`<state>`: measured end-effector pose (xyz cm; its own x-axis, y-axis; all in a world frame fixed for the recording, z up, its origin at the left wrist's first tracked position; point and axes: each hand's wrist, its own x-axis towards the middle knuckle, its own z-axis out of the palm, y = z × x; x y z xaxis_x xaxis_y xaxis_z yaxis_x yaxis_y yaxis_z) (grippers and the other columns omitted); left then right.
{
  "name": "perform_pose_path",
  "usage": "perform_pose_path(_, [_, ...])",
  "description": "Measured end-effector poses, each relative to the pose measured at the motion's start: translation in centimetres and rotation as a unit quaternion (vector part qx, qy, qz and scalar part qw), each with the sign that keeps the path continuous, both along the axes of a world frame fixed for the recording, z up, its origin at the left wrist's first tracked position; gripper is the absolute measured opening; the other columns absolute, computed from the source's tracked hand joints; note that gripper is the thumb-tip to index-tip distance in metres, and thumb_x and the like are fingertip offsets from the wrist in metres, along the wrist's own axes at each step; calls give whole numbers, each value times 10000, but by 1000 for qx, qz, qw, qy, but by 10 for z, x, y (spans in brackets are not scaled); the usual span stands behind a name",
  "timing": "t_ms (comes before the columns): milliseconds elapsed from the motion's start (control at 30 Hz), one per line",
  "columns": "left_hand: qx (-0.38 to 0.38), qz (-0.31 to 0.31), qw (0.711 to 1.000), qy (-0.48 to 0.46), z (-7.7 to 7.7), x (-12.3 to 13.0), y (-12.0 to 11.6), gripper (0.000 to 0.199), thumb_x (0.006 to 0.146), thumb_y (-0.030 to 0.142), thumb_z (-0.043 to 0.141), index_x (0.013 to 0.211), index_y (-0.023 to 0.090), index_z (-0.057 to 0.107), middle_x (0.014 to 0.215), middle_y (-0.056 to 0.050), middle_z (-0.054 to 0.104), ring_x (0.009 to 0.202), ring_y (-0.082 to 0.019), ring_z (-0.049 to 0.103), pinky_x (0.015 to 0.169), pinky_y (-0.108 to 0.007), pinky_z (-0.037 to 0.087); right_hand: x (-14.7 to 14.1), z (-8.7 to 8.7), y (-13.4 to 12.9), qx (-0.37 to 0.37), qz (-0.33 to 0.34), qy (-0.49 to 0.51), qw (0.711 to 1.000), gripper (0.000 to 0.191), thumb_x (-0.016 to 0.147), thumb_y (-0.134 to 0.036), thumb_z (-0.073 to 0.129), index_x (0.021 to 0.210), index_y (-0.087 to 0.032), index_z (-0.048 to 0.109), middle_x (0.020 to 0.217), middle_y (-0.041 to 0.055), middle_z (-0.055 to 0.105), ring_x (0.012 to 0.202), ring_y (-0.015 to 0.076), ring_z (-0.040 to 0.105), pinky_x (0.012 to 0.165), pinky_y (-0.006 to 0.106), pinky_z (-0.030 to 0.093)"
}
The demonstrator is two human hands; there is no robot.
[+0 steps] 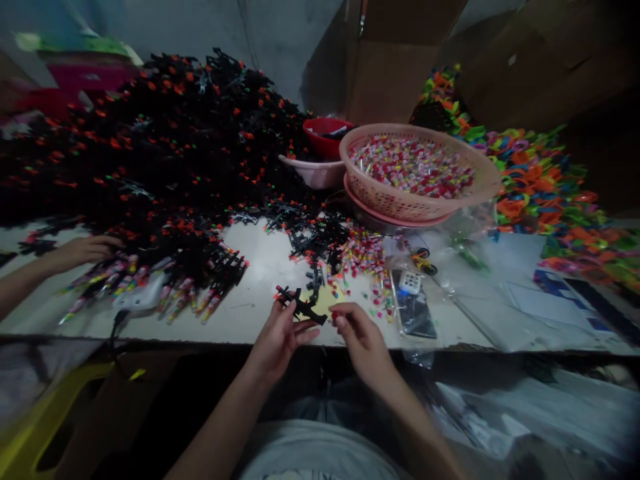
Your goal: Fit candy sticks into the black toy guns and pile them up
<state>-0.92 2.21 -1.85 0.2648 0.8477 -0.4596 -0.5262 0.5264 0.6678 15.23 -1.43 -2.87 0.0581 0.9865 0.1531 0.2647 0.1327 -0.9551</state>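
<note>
My left hand (278, 337) is closed on a small black toy gun (305, 308) with red-orange bits at its muzzle end, held just over the table's front edge. Close to the gun's stock, my right hand (361, 333) pinches a small red piece (335, 315), perhaps a wrapped candy; its exact kind is too small to tell. Beyond my hands lie a small heap of black toy guns (317, 240) and a scatter of little colourful wrapped pieces (363, 257).
A pink basket (425, 207) of colourful pieces stands behind, beside a red bowl (325, 147). Black toy guns (165, 133) pile high at left, where another person's hand (85, 252) reaches in. A phone (415, 310), a power strip (143, 297) and bright plastic parts (535, 173) lie about.
</note>
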Motion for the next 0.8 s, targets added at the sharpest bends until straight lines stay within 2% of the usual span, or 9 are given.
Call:
perform_pose_path(100, [39,9,999,25,1,8,-7,451,744,289,723,1086,240,433,1063,-53,687,825,-176,701,721,-298,579,-15,-9,-15,-4,-47,40,998,207,932,-356,457,1071,-219,526,913,31,612,842,150,595,750,278,477])
perform_pose_path(167, [63,3,997,40,1,12,-10,552,689,229,771,1099,242,402,1000,-48,708,871,-177,697,738,-276,570,-17,-14,-18,2,-89,56,994,170,923,-353,478,1024,-219,509,898,27,603,840,150,591,751,281,473])
perform_pose_path(233, [77,4,996,48,0,14,-13,623,648,202,798,1109,243,381,941,-42,721,901,-179,693,738,-264,566,-15,-16,-19,2,-103,58,993,142,918,-349,491,976,-220,506,888,26,600,838,152,589,743,281,468])
perform_pose_path(433, [98,18,993,64,1,14,-17,647,626,228,812,1119,222,393,905,-46,729,933,-207,691,748,-295,573,-9,-7,-22,-3,-75,19,997,143,940,-342,435,965,-218,501,819,15,596,730,141,572,655,260,452])
perform_pose_path(567, [114,23,990,82,-2,13,-20,598,640,243,804,1106,199,432,915,-45,720,937,-223,691,743,-306,578,-8,2,-24,-12,-49,-64,997,153,949,-330,387,918,-214,481,767,14,593,676,146,570,630,263,440])
perform_pose_path(800, [135,22,985,109,-4,12,-22,566,640,271,804,1083,183,463,933,-55,717,898,-228,699,709,-296,578,-2,15,-21,-21,10,-172,985,155,953,-297,328,907,-216,451,840,58,640,743,192,596,648,293,430])
